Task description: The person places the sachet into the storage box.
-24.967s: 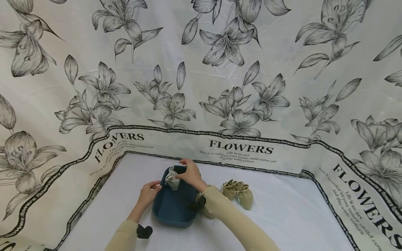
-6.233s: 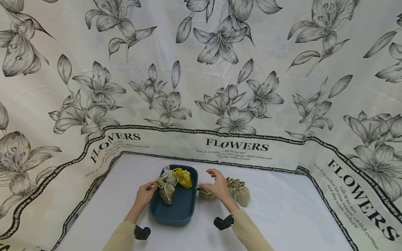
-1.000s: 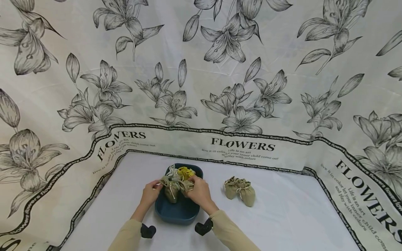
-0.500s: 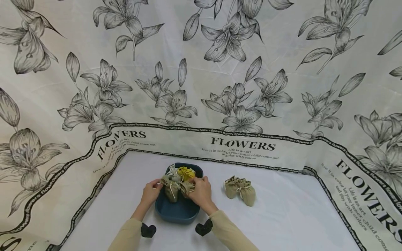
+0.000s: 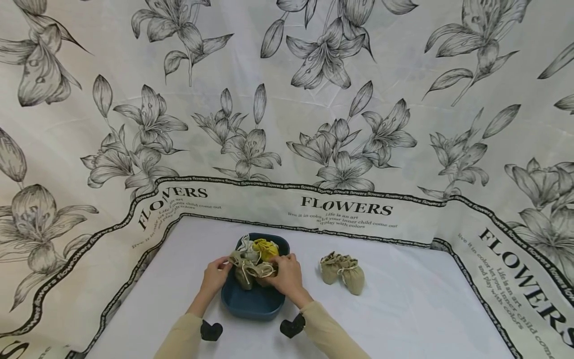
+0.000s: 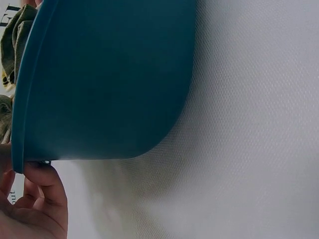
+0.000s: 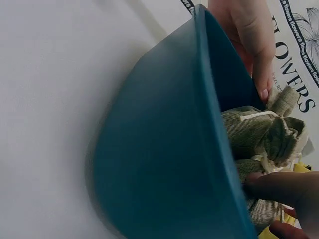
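A blue tray (image 5: 251, 303) stands on the white table. It holds a pale grey pouch (image 5: 244, 245), a yellow pouch (image 5: 265, 248) and an olive drawstring pouch (image 5: 244, 278). My right hand (image 5: 274, 270) pinches a second olive pouch (image 5: 260, 270) inside the tray, beside the first. My left hand (image 5: 222, 267) grips the tray's left rim. In the right wrist view, right fingertips (image 7: 279, 186) press on the olive pouches (image 7: 249, 137) behind the tray wall (image 7: 159, 164). In the left wrist view, curled fingers (image 6: 45, 184) sit under the tray rim (image 6: 22, 129).
Two more olive pouches (image 5: 332, 268) (image 5: 352, 280) lie together on the table right of the tray. A flower-printed sheet (image 5: 345, 209) rises behind and around the white surface (image 5: 403, 319).
My right hand has brought its olive pouch a little lower into the tray, against the other olive pouch. The left hand has stayed on the rim.
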The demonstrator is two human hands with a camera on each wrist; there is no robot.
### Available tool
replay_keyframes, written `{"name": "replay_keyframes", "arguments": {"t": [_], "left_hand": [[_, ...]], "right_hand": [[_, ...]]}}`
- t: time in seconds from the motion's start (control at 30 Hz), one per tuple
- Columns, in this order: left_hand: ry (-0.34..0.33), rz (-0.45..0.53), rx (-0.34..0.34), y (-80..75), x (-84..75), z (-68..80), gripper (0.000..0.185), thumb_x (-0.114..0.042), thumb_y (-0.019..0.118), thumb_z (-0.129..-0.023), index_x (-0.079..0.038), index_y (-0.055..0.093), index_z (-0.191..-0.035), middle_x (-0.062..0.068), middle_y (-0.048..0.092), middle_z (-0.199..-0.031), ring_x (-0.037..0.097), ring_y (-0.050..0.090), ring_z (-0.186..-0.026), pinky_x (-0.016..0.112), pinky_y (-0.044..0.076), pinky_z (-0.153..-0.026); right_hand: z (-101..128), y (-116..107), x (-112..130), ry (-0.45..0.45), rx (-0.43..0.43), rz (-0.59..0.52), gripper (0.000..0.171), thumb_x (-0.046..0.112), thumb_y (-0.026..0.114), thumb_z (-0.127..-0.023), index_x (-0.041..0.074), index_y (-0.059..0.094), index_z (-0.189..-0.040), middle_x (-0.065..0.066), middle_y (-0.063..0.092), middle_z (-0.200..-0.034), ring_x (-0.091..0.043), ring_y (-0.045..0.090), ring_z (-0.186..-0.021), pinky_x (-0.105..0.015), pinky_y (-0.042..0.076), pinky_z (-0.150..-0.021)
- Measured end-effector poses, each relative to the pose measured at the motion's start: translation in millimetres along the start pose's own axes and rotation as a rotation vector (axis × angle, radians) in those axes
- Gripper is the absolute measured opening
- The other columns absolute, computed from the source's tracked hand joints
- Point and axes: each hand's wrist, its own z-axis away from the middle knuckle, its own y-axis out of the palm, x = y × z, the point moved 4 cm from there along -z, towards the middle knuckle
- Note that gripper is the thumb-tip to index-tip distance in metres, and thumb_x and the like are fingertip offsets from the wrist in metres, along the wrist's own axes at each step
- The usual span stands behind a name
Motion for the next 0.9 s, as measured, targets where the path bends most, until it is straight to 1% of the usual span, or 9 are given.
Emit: {"name": "replay_keyframes", "arguments": {"t": [0.1,0.17,0.3,0.43,0.53,0.57,0.7,0.8,0.9], "left_hand": [[-0.003,0.002,-0.003,0.6,0.4,0.2,0.028,-0.008,0.059,-0.09,0.005,0.065,-0.115,0.021,0.067,-0.088,0.025,0.06,-0.077,0.028,0.045,-0.061],[0.008,0.0,-0.003,1.0,0.3,0.2,0.028,-0.007,0.059,-0.09,0.006,0.064,-0.115,0.021,0.067,-0.088,0.025,0.06,-0.076,0.028,0.045,-0.061],[0.005,0.005,0.001,1.4,0.5,0.7,0.028,-0.007,0.059,-0.091,0.006,0.064,-0.115,0.021,0.067,-0.088,0.024,0.06,-0.076,0.027,0.045,-0.061],[0.003,0.004,0.006,0.6,0.3,1.5,0.029,-0.006,0.057,-0.091,0.007,0.063,-0.116,0.022,0.067,-0.089,0.025,0.06,-0.078,0.027,0.045,-0.061],[0.01,0.0,0.006,0.0,-0.2,1.7,0.029,-0.006,0.057,-0.091,0.008,0.063,-0.116,0.022,0.067,-0.089,0.026,0.06,-0.078,0.028,0.045,-0.061],[0.012,-0.001,0.005,-0.1,-0.4,1.8,0.029,-0.006,0.057,-0.091,0.008,0.063,-0.115,0.022,0.067,-0.089,0.026,0.061,-0.078,0.028,0.045,-0.061],[0.014,-0.008,0.004,0.8,0.0,1.6,0.028,-0.006,0.057,-0.091,0.007,0.063,-0.115,0.022,0.067,-0.089,0.026,0.061,-0.078,0.028,0.045,-0.061],[0.013,-0.009,0.0,0.3,0.1,2.1,0.028,-0.006,0.058,-0.091,0.007,0.064,-0.114,0.022,0.067,-0.089,0.026,0.061,-0.079,0.029,0.046,-0.062],[0.019,-0.007,-0.001,-0.8,-1.0,3.2,0.027,-0.006,0.058,-0.09,0.007,0.064,-0.114,0.023,0.068,-0.09,0.029,0.062,-0.082,0.031,0.047,-0.063]], "right_hand": [[0.0,-2.2,-1.6,0.005,0.032,-0.059,0.046,0.032,0.087,-0.066,0.008,0.071,-0.103,-0.009,0.069,-0.096,-0.023,0.05,-0.091,-0.043,0.043,-0.079],[0.4,-4.0,-2.6,0.01,0.054,-0.09,0.045,0.031,0.086,-0.068,0.009,0.071,-0.104,-0.009,0.069,-0.099,-0.022,0.049,-0.092,-0.041,0.043,-0.081],[3.0,-9.2,-5.3,-0.004,0.059,-0.136,0.044,0.029,0.085,-0.07,0.008,0.069,-0.107,-0.008,0.068,-0.101,-0.021,0.05,-0.093,-0.04,0.044,-0.082],[8.1,-15.6,-9.9,-0.009,0.039,-0.193,0.04,0.024,0.079,-0.077,0.008,0.067,-0.112,-0.008,0.066,-0.106,-0.023,0.052,-0.099,-0.041,0.045,-0.087],[12.9,-22.0,-14.6,-0.039,-0.022,-0.215,0.036,0.021,0.076,-0.081,0.008,0.066,-0.113,-0.007,0.067,-0.106,-0.023,0.053,-0.1,-0.041,0.045,-0.088],[14.5,-24.3,-16.6,-0.052,-0.052,-0.213,0.036,0.02,0.077,-0.081,0.008,0.066,-0.113,-0.007,0.067,-0.106,-0.023,0.053,-0.099,-0.04,0.045,-0.087],[21.3,-34.5,-26.1,-0.085,-0.169,-0.193,0.037,0.019,0.08,-0.077,0.01,0.067,-0.111,-0.004,0.067,-0.104,-0.02,0.054,-0.096,-0.038,0.045,-0.085],[25.5,-42.4,-33.4,-0.112,-0.241,-0.18,0.039,0.017,0.082,-0.074,0.01,0.067,-0.109,-0.005,0.068,-0.104,-0.02,0.054,-0.095,-0.038,0.045,-0.084],[29.4,-49.3,-41.1,-0.158,-0.319,-0.153,0.041,0.013,0.084,-0.07,0.009,0.067,-0.107,-0.005,0.068,-0.102,-0.021,0.055,-0.093,-0.038,0.045,-0.082]]}}
